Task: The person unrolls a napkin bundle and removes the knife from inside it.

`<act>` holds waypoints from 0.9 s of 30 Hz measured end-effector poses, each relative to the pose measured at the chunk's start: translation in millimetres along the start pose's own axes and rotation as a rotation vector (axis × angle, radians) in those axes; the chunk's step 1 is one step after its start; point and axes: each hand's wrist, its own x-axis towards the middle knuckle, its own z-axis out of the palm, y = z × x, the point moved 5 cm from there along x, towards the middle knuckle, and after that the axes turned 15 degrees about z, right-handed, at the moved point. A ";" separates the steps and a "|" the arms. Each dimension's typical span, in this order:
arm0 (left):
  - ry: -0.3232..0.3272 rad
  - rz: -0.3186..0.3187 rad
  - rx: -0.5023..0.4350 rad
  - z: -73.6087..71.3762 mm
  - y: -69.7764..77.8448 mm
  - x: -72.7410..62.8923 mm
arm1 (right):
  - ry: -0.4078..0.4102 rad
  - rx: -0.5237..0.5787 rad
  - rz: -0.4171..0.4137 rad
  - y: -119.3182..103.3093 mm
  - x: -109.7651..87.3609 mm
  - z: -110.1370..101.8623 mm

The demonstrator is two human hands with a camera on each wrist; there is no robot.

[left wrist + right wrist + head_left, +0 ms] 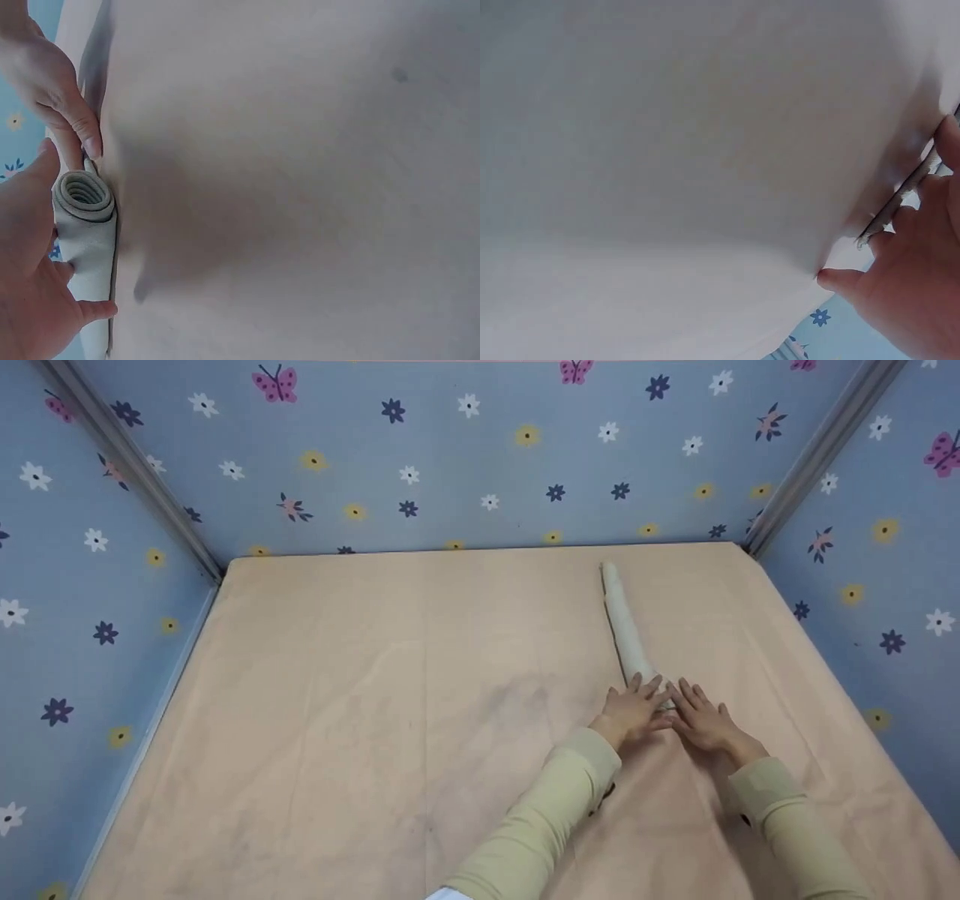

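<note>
A long roll of pale grey-green cloth (pixel 627 631) lies on the covered table, running away from me on the right side. Its near end shows a spiral of layers in the left wrist view (pixel 84 196). My left hand (pixel 632 711) rests across this near end with fingers spread. Close beside it, my right hand (pixel 709 724) lies with its fingers fairly straight, fingertips at the loose edge of the cloth. In the right wrist view, the right hand (pixel 919 281) lies along a dark, frayed-looking strip of the cloth's edge (pixel 900 196). Fingers partly hide the near end.
A peach tablecloth (pixel 337 697) with soft creases covers the table. Blue panels (pixel 450 450) with flowers and butterflies stand at the back and both sides, joined by grey metal posts (pixel 825 457) at the corners.
</note>
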 end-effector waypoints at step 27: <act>0.107 0.050 -0.077 6.1 -9.0 -19.7 | 0.008 0.009 0.032 1.4 0.1 5.1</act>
